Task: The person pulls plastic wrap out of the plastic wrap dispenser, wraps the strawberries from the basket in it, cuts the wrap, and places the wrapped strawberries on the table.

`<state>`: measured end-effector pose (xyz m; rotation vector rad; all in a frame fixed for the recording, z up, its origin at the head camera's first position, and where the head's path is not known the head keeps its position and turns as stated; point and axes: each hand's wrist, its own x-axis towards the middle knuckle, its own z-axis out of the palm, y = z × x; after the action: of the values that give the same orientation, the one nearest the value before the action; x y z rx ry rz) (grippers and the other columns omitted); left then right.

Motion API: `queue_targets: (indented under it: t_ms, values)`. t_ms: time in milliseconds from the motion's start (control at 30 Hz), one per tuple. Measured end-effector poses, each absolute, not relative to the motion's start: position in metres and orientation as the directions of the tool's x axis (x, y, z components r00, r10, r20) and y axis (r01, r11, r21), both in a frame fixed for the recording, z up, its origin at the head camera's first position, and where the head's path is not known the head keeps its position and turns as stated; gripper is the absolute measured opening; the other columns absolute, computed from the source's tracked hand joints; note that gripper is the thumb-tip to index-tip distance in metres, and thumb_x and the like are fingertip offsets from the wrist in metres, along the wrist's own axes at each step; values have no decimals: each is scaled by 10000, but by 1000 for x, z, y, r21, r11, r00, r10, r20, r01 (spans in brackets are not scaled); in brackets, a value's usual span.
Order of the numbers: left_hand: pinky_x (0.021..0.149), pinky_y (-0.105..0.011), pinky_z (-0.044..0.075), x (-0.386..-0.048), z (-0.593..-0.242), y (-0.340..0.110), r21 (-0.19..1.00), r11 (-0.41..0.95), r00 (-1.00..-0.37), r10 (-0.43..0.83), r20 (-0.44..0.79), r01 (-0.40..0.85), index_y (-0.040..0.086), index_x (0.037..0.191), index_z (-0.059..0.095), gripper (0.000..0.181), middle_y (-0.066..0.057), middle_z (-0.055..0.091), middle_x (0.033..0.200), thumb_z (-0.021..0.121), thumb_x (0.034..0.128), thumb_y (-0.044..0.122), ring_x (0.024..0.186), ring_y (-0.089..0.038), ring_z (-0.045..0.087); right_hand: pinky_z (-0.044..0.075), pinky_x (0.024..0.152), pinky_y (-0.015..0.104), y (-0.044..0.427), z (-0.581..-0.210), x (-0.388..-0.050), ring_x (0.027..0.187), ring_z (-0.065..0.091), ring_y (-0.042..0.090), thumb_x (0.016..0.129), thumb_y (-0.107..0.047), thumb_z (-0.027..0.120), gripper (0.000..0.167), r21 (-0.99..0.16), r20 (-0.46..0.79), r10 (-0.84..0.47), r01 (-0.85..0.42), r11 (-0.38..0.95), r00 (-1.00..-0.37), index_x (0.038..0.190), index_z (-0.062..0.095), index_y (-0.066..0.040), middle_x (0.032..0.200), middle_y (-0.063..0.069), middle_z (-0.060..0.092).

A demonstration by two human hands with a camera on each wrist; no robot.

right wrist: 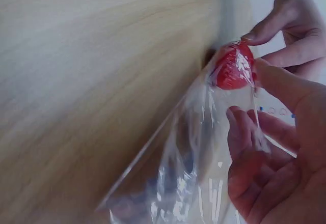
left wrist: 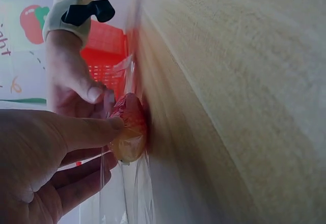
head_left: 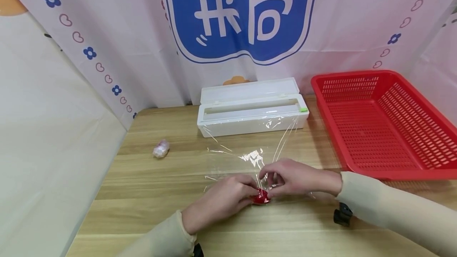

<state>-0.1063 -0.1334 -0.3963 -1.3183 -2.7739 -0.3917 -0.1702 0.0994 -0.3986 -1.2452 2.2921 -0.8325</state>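
Observation:
A small red rounded item, yellowish at one end in the left wrist view, lies under clear film on the wooden table. My left hand pinches its left side through the film, thumb on top. On the other side, my right hand has its thumb against the item and its fingers curled at the film. The clear film stretches from the item back to a white dispenser box with its lid up. Parts of the left fingers are hidden behind the item.
A small film-wrapped item lies on the left of the table. A red perforated basket stands at the right, near the right forearm. A printed cloth hangs behind the dispenser box.

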Motion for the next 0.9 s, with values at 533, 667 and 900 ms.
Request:
queue_targets:
  t_ms: [533,667,900]
  values:
    - [909,-172,546,-106,-398,-136,280,615,-666,732,145,737,168,1008,784,142,58,720,1061,762,868,174,980,-44,675,515,653,191,160,-384,-159,735,558,-43,904,-162,699,102,-642,-90,-783,-565,518,-615,1002,704,-187,821,-156,653]
    - [910,-171,546,-106,-398,-136,296,616,-672,726,146,730,158,1008,783,149,50,721,1063,768,860,168,982,-50,677,525,653,202,167,-385,-154,738,570,-23,882,-128,719,143,-629,-86,-759,-556,544,-645,1016,702,-172,830,-128,660]
    - [908,-186,551,-106,-399,-137,309,611,-672,724,154,729,156,1017,778,208,50,718,1073,797,810,159,979,-62,679,593,826,340,158,-386,-135,962,669,130,805,-145,795,304,-339,170,-695,-704,624,-698,1089,689,-169,1034,-60,705]
